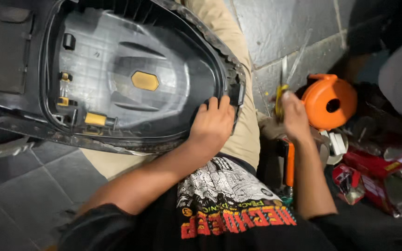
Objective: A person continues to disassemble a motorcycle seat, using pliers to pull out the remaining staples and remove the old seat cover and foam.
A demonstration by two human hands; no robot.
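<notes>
An upturned black motorcycle seat [117, 69] rests across my lap, its grey plastic underside showing, with a yellow hexagonal pad [145, 81] in the middle. My left hand [212, 123] grips the seat's narrow end at the rim. My right hand [295, 114] is out to the right over the tool pile, closed around a yellow-handled tool [280, 95] with thin metal blades pointing up. The blades are blurred.
An orange round plastic object [329, 100] lies just right of my right hand. An orange-handled tool [289, 162] lies below it. Red packages [378, 174] and clutter fill the right side. Grey tiled floor [19, 186] lies at the lower left.
</notes>
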